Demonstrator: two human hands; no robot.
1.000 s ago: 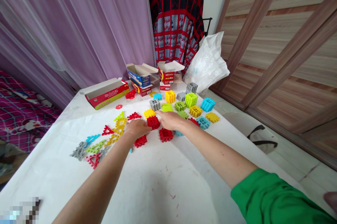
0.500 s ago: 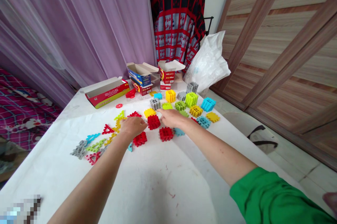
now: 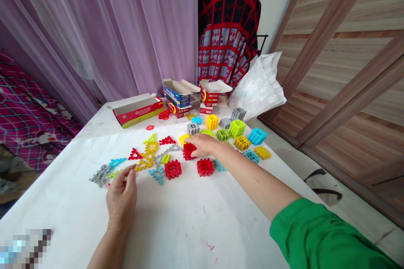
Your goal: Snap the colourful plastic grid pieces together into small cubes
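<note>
My right hand (image 3: 203,144) reaches across the white table (image 3: 189,218) and closes on a red waffle-block cube (image 3: 188,151). Two more red cubes (image 3: 173,169) lie just in front of it. My left hand (image 3: 121,195) rests near the table's left side, fingers loosely spread, holding nothing, its fingertips by flat triangular pieces (image 3: 145,160) in red, yellow, green, blue and grey. Behind my right hand stand several assembled cubes (image 3: 236,128) in yellow, green, blue and grey.
Open cardboard boxes stand at the far edge: a long red one (image 3: 139,110), a blue one (image 3: 178,94) and a small red one (image 3: 211,94). A white plastic bag (image 3: 259,88) sits at the back right. A purple curtain hangs behind; the table's right edge drops to the floor.
My left hand has pulled back from the red cubes toward me and to the left, letting go. My right hand has closed on the red cube. The camera has shifted slightly.
</note>
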